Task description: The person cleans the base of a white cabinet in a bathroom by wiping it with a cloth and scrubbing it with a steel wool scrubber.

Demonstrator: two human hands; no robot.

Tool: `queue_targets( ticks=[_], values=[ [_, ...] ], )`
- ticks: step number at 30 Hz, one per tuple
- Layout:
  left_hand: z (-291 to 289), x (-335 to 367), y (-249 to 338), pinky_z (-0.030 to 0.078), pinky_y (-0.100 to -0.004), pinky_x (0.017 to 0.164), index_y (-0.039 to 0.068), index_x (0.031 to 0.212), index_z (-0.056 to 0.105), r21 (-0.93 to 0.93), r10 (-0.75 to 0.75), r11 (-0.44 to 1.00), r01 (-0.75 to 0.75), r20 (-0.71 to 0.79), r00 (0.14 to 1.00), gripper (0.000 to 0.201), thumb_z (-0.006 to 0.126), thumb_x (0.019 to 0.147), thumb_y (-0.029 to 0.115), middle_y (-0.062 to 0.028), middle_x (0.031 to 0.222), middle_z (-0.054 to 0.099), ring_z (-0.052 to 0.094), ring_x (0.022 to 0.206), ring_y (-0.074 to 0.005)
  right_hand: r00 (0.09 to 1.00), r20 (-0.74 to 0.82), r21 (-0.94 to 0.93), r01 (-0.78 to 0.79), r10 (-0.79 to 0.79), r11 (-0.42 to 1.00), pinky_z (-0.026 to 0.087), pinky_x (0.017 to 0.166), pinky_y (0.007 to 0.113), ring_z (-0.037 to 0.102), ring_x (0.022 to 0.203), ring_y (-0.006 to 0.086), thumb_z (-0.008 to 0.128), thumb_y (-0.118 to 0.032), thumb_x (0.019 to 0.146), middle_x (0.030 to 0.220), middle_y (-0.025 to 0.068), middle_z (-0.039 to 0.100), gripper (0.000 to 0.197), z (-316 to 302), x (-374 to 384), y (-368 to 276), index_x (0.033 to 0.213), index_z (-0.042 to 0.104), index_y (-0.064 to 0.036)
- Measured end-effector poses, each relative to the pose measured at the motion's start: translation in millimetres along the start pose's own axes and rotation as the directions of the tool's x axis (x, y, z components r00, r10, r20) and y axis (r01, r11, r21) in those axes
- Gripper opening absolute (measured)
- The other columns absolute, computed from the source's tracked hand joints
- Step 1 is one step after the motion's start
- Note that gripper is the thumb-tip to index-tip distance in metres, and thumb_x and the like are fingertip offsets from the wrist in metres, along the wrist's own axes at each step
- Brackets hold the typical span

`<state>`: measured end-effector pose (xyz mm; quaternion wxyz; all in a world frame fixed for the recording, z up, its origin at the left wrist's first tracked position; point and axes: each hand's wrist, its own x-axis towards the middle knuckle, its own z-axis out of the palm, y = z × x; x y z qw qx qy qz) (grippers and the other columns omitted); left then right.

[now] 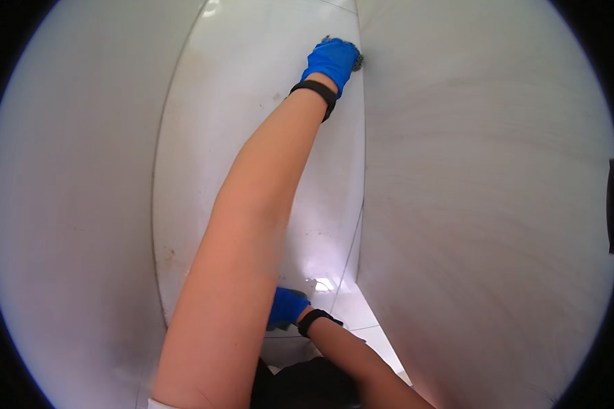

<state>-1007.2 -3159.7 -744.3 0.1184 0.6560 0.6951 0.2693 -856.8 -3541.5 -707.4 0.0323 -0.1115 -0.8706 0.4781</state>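
Note:
My left hand [332, 63], in a blue glove, is stretched far out along a white, stained floor panel [252, 102]. Its fingers are closed on a metal scouring pad [358, 63], which shows past the knuckles. The pad presses into the seam where the panel meets the right-hand wall. Much nearer to me is my right hand [290, 307], also blue-gloved, low over the panel's near end. My left forearm covers its fingers. Dark green edges show around that glove, but what they belong to I cannot make out.
Tall pale walls rise on both sides, the left wall [75, 191] and the right wall [484, 177], leaving a narrow space between. White floor tiles [358, 310] show at the near right. A dark object [613, 204] sits at the far right rim. Brownish stains [169, 256] mark the panel's left edge.

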Motion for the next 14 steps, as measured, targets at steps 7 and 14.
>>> queue_targets(
  ticks=[7,14],
  values=[
    [-11.9,-55.0,20.1,0.047,-0.0379,0.079,0.018,0.09,0.064,-0.095,0.335,0.942,-0.323,0.364,0.869,0.016,0.052,0.079,0.017,-0.0068,0.1,0.061,0.059,0.091,-0.0276,0.975,0.212,-0.183,-0.032,0.072,0.983,0.048,0.072,0.034,0.06,0.082,0.0253,0.047,-0.016,0.082,0.088,0.0091,0.061,0.015,18.2,-10.3,16.0,0.09,0.058,-0.0081],
    [-26.1,-2.5,-28.8,0.047,-0.0365,0.083,0.014,0.1,0.063,0.067,-0.11,0.993,0.097,0.212,0.971,0.021,0.056,0.08,0.019,-0.0108,0.103,0.062,0.058,0.096,-0.0285,0.97,0.239,-0.217,0.103,-0.049,0.971,0.048,0.07,0.035,0.059,0.084,0.0266,0.05,-0.018,0.08,0.095,0.0106,0.059,0.022,42.4,-9.0,20.2,0.098,0.056,-0.0063]
  ],
)
